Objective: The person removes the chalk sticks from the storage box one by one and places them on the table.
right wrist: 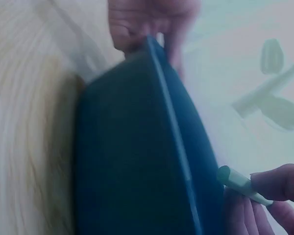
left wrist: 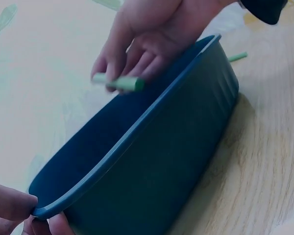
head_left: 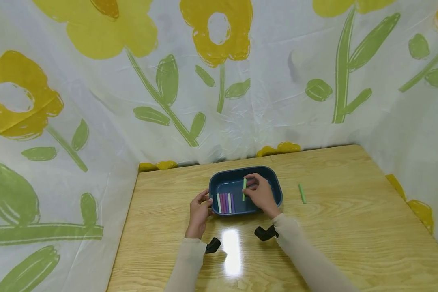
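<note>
"Where do we find the green chalk stick (head_left: 245, 184)?"

"Above the inside of the blue tray (head_left: 231, 187), in the person's right grip (head_left: 260, 194). We see thumb and fingers pinching it, both ends free."

"Why is it turned like that?"

"It points away from the person, much as the chalk row (head_left: 225, 203) does. We suppose that the matching direction and light pinch make it easy to place neatly."

"And the row itself?"

"White, pink and purple sticks lie side by side at the tray's near left, perhaps packed there so that the right side of the tray remains free."

"What about the left grip (head_left: 198, 211)?"

"It grasps the tray's left end, thumb and fingers about the rim. We take that as steadying."

"Anything farther out?"

"A second green stick (head_left: 301, 193) lies on the tabletop (head_left: 350, 190), right of the tray, within easy reach, we judge. Behind stands a flower-printed sheet (head_left: 277, 101)."
</note>
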Demonstrator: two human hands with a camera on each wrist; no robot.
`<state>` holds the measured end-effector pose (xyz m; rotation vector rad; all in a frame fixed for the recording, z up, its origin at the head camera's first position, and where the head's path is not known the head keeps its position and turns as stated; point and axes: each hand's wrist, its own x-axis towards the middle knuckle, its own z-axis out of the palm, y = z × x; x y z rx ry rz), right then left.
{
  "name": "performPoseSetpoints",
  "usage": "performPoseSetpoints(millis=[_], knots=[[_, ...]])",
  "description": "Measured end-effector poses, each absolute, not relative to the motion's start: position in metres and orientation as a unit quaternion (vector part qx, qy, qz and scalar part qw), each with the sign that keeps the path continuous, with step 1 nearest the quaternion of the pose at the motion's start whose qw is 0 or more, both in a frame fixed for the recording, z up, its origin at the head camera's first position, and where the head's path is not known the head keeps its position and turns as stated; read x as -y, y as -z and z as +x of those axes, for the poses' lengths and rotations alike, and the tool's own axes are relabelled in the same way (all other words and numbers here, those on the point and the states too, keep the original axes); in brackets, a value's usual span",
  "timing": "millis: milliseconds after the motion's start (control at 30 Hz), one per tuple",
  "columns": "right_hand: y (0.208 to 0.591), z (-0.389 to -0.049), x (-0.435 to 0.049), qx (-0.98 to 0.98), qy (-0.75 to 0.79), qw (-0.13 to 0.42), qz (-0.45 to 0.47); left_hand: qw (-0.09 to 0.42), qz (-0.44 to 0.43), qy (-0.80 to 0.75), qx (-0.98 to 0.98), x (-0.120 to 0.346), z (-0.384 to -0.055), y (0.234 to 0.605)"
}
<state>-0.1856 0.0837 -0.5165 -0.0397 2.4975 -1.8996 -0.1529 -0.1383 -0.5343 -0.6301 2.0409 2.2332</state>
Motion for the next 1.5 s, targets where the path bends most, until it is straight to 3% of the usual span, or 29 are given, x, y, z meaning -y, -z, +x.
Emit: performPoseSetpoints(millis=[400,867,1233,1500], knots=[[0.509,-0.186,-0.168,-0.776,0.63,-0.022,0.022,0.028,-0.205,-0.722,-0.66,0.138,-0.152,0.533],[0.534,-0.178,-0.25,-0.817,0.571,-0.04,0.069,0.028,-0.207,-0.719,-0.663,0.138,-0.151,0.534],[0.56,-0.177,-0.277,-0.873,0.482,-0.015,0.077,0.026,-0.212,-0.721,-0.659,0.137,-0.152,0.533],[0.562,-0.176,-0.277,-0.889,0.453,-0.034,0.059,0.028,-0.212,-0.721,-0.66,0.137,-0.152,0.534]])
